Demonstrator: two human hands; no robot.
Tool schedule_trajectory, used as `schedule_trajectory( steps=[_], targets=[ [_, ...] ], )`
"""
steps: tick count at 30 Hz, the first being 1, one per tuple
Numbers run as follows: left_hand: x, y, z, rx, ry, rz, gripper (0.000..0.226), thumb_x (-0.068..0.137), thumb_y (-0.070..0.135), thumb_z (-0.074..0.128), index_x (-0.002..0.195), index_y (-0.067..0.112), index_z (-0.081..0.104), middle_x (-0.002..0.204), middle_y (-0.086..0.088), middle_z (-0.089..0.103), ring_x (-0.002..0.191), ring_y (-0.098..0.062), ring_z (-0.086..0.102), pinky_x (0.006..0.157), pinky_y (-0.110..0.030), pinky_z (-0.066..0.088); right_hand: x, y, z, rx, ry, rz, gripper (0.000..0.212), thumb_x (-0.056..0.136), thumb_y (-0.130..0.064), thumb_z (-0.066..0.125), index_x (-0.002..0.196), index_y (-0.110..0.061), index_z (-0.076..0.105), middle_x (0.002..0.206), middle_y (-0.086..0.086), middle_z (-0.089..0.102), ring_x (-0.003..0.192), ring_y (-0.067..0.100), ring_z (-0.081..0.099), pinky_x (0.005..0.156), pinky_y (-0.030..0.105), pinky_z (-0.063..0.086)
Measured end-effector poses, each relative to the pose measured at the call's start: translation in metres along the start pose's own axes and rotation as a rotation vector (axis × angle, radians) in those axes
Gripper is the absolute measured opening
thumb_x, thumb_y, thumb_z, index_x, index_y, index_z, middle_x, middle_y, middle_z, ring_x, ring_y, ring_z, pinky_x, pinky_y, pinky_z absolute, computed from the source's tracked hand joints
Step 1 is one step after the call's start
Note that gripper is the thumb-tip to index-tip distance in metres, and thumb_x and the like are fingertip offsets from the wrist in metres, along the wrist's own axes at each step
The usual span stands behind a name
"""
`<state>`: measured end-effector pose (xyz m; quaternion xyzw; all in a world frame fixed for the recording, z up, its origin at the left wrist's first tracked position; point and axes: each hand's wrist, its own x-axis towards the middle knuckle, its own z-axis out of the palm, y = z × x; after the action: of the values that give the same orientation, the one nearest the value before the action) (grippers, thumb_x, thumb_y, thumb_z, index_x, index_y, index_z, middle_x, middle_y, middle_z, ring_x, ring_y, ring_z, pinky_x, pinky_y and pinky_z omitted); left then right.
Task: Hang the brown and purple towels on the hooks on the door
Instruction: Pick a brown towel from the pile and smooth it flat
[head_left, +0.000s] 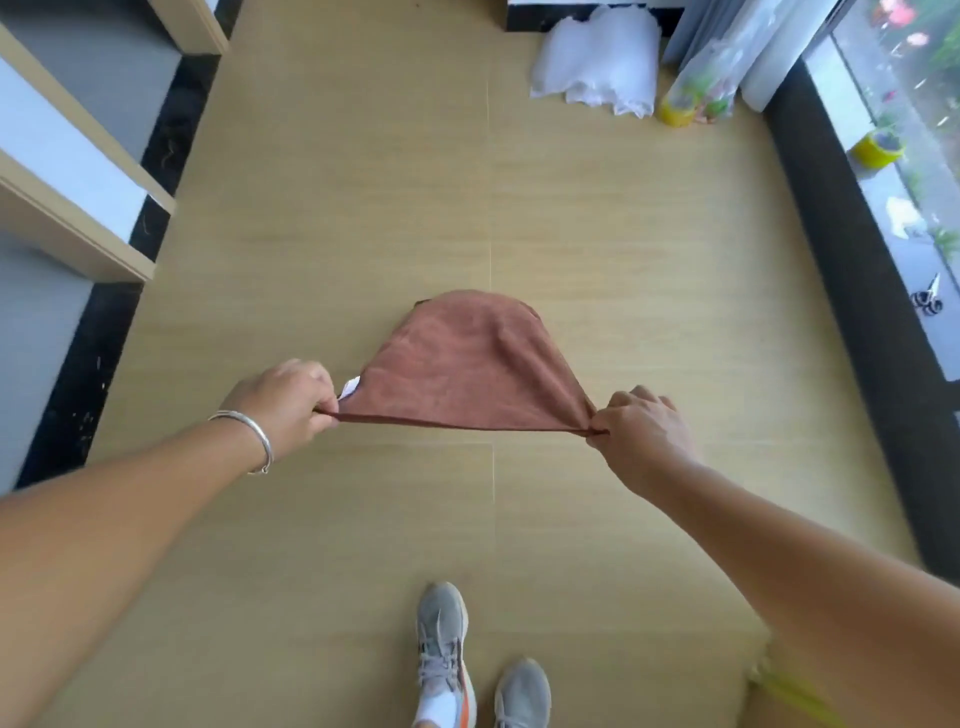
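Brown terry cloth hung stretched between two hands over a pale wood-look floor. The brown towel was held by its near edge, which ran taut and nearly level from one hand to the other, while the rest of the cloth bellied away from the person in a rounded drape. A small white label showed at its left corner.

The left hand had its fingers curled and pinched the left corner of the hem; a silver bangle sat on that wrist. The right hand was likewise closed — fingers and thumb pinched the right corner, the cloth gathered into folds just there.

Below the towel stood two grey sneakers, the left one with an orange stripe. At the far side of the floor lay crumpled white plastic sheeting beside a clear roll with a yellow core. Along the right ran a window ledge bearing a roll of yellow tape — and farther along, a pair of scissors. White shelving with wood edges stood on the left.
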<state>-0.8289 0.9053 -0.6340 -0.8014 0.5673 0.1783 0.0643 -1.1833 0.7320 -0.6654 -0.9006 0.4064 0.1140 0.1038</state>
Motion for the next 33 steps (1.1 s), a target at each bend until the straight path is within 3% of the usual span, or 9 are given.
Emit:
schedule_trajectory(
  steps=[3,10,15,21,27,33],
  targets=[
    [-0.034,0.006,0.082,-0.029,-0.102,-0.037,0.004,0.085,0.032,0.067,0.082,0.031,0.069,0.097,0.016,0.056,0.1,-0.01,0.05,0.071,-0.027,0.04,-0.036,-0.003,0.072,-0.008,-0.102,-0.033,0.022,0.094,-0.04,0.051,0.105,-0.035,0.069,0.101,-0.008,0.061,0.107,0.019,0.045,0.084,0.031,0.033],
    [-0.104,0.013,0.244,-0.123,-0.351,-0.071,0.01,0.087,0.034,0.064,0.094,0.032,0.071,0.102,0.018,0.058,0.103,-0.008,0.052,0.081,-0.025,0.042,-0.115,-0.011,0.207,-0.029,-0.329,-0.04,0.024,0.094,-0.045,0.048,0.107,-0.035,0.066,0.102,-0.01,0.061,0.107,0.018,0.047,0.086,0.03,0.036],
    [-0.107,0.009,0.305,-0.231,-0.388,-0.113,0.01,0.087,0.032,0.064,0.093,0.029,0.072,0.1,0.017,0.059,0.098,-0.01,0.053,0.077,-0.026,0.041,-0.12,-0.01,0.258,0.04,-0.307,0.057,0.021,0.095,-0.04,0.051,0.102,-0.033,0.069,0.101,-0.011,0.062,0.106,0.018,0.05,0.086,0.031,0.037],
    [-0.044,-0.013,0.358,-0.314,-0.265,-0.186,0.004,0.083,0.023,0.07,0.086,0.021,0.073,0.1,0.003,0.064,0.096,-0.023,0.06,0.08,-0.03,0.046,-0.054,-0.014,0.311,0.095,-0.199,0.138,0.022,0.096,-0.031,0.049,0.1,-0.022,0.068,0.103,0.0,0.067,0.104,0.025,0.054,0.085,0.035,0.038],
    [0.061,-0.043,0.419,-0.323,-0.085,-0.225,0.012,0.085,0.022,0.068,0.092,0.014,0.073,0.105,-0.011,0.064,0.099,-0.033,0.058,0.081,-0.035,0.044,0.055,-0.003,0.372,0.225,-0.03,0.223,0.019,0.092,-0.027,0.054,0.101,-0.015,0.067,0.099,0.011,0.065,0.092,0.034,0.059,0.076,0.037,0.045],
    [0.178,-0.052,0.48,-0.542,0.132,-0.326,0.006,0.085,0.02,0.061,0.084,0.026,0.064,0.087,-0.002,0.066,0.081,-0.023,0.057,0.072,-0.028,0.039,0.176,0.037,0.445,0.407,0.101,0.32,0.015,0.09,-0.025,0.054,0.099,-0.019,0.065,0.102,0.007,0.06,0.093,0.028,0.055,0.072,0.032,0.039]
  ],
)
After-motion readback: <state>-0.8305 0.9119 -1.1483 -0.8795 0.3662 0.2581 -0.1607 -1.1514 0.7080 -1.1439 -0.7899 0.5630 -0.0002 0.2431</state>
